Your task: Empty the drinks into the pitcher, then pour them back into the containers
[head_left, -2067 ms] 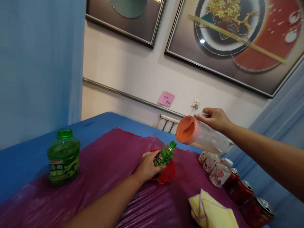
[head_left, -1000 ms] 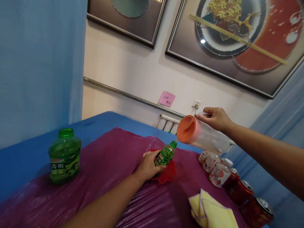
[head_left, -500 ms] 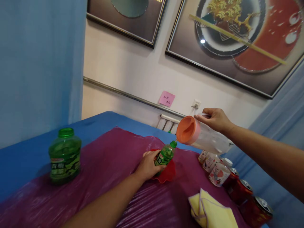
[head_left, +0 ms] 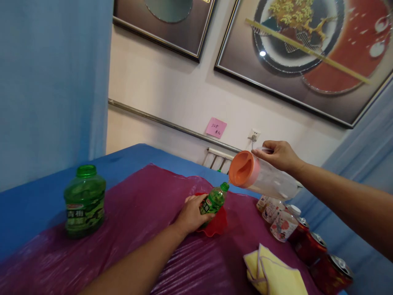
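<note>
My left hand [head_left: 193,213] is wrapped round a small green plastic bottle [head_left: 216,197], uncapped and tilted to the right. Beneath the bottle is a red dish with a wavy rim [head_left: 221,225], partly hidden by the hand. My right hand [head_left: 281,155] grips the handle of a clear pitcher [head_left: 272,180] with an orange lid [head_left: 242,169]. The pitcher lies almost on its side in the air, its lid end tipped toward the bottle's mouth. A thin trickle seems to run between lid and bottle mouth.
A larger open green bottle [head_left: 84,205] stands at the left. On the right are several patterned bottles [head_left: 284,227], red cans [head_left: 331,272] and a folded yellow cloth [head_left: 274,272]. Purple plastic sheeting [head_left: 132,229] covers part of the blue table [head_left: 135,162]. A metal rail [head_left: 172,125] crosses the wall behind.
Almost nothing differs. Both hands, the small bottle and the tilted pitcher keep their positions, with only a slight shift of the whole view.
</note>
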Available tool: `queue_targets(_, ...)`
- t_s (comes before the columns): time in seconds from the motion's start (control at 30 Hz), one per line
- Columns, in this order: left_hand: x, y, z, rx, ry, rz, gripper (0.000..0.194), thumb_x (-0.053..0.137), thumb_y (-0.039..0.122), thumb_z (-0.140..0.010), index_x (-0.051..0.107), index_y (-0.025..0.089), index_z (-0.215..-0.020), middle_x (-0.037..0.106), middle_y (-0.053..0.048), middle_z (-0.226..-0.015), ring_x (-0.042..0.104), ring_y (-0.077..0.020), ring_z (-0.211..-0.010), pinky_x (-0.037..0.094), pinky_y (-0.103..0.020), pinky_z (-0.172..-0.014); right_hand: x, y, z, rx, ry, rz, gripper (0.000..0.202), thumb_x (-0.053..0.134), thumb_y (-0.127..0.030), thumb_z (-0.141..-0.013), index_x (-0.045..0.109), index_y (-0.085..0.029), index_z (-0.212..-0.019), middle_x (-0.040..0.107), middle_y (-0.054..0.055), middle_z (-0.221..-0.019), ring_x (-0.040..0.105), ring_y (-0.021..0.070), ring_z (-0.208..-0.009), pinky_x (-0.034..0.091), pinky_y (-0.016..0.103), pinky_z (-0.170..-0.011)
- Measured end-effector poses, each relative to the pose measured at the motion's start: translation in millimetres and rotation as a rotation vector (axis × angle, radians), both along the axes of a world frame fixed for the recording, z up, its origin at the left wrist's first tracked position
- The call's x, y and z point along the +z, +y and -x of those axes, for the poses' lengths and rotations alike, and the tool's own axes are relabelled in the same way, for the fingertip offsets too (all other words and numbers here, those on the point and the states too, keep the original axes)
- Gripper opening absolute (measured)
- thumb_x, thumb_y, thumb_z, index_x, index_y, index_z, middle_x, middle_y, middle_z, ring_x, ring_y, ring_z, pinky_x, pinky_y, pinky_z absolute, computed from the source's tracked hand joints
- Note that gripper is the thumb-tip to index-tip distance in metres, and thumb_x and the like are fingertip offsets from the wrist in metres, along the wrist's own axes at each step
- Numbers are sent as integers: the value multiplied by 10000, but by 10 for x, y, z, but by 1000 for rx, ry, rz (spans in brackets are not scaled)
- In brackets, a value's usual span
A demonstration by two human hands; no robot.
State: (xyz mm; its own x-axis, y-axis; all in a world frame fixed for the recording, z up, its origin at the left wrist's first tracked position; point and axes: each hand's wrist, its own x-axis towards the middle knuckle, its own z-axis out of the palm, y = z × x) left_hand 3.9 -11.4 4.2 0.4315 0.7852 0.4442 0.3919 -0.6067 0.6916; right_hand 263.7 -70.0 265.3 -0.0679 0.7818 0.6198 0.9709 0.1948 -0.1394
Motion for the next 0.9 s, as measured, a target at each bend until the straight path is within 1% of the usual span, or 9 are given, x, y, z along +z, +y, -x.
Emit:
queue_targets(0.17,-7,0,0,-10,-1,-3,663,858,372,-660,646,261,-1277,730,-73,-1209,630,-323,-1134,408,-460,-1027,-29,8,-28,6,7,-5,594,624,-712,-768,373,-230,-530,324,-41,-522,295,106,-529,235,276,-479)
queue_targets(0.3,-16,7,-4,-6,-8,1,667,867,367,-653,651,240,-1272,720,-92,-1236,625,-322,-1155,397,-461,-1045,-49,9,-25,10,-7,-2,580,626,-682,-775,356,-231,-530,303,-47,-521,284,102,-523,226,275,-487)
queue_targets(0.4,-16,7,-4,-5,-6,4,670,868,366,-652,651,238,-1274,727,-85,-1220,630,-320,-1141,403,-462,-1042,-70,16,-21,18,-5,-2,582,632,-670,-775,334,-233,-534,290,-54,-519,273,99,-524,217,274,-492)
queue_targets(0.6,-1,-4,1,17,-12,1,672,867,356,-653,646,246,-1278,725,-78,-1213,630,-318,-1140,409,-452,-1045,-178,19,-37,40,42,-25,563,627,-639,-792,332,-230,-543,276,-62,-527,266,95,-531,204,270,-498)
queue_targets(0.7,20,-15,4,35,-30,-4,669,865,348,-656,644,251,-1280,725,-75,-1206,629,-317,-1140,418,-447,-1040,-304,22,-102,23,132,-73,558,619,-641,-796,345,-229,-538,260,-63,-533,263,95,-533,211,270,-505)
queue_targets(0.77,32,-23,3,32,-42,-5,660,860,342,-663,644,251,-1280,728,-72,-1197,631,-312,-1132,422,-446,-1037,-431,39,-183,-1,221,-132,553,609,-641,-803,357,-230,-531,249,-64,-530,262,98,-532,222,270,-511)
queue_targets(0.9,29,-15,-8,47,-74,-9,624,848,313,-678,652,235,-1265,729,-73,-1198,628,-307,-1137,427,-445,-1039,-793,99,-398,-72,487,-257,549,607,-654,-796,365,-239,-531,270,-66,-512,278,107,-526,243,264,-504)
